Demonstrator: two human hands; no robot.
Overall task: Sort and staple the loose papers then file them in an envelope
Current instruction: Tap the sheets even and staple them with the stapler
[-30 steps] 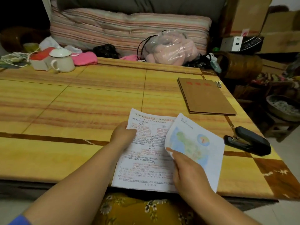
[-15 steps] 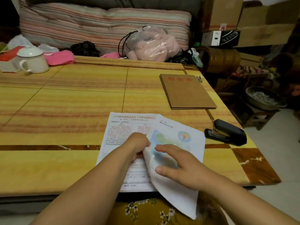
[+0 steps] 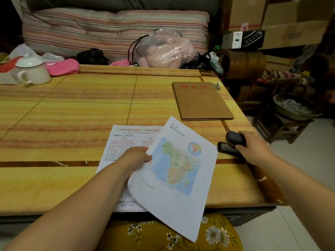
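Her left hand pinches the map sheet over the printed page; her right hand grips the stapler on the counter.

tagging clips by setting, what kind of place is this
Probably a lived-in room at home, not an office: a striped quilt lies folded behind the low table, a lidded enamel mug stands on it, and cardboard boxes are stacked at right.

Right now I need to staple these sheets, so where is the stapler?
In the head view, the black stapler sits near the table's right edge, gripped by the right hand, just right of the map sheet.
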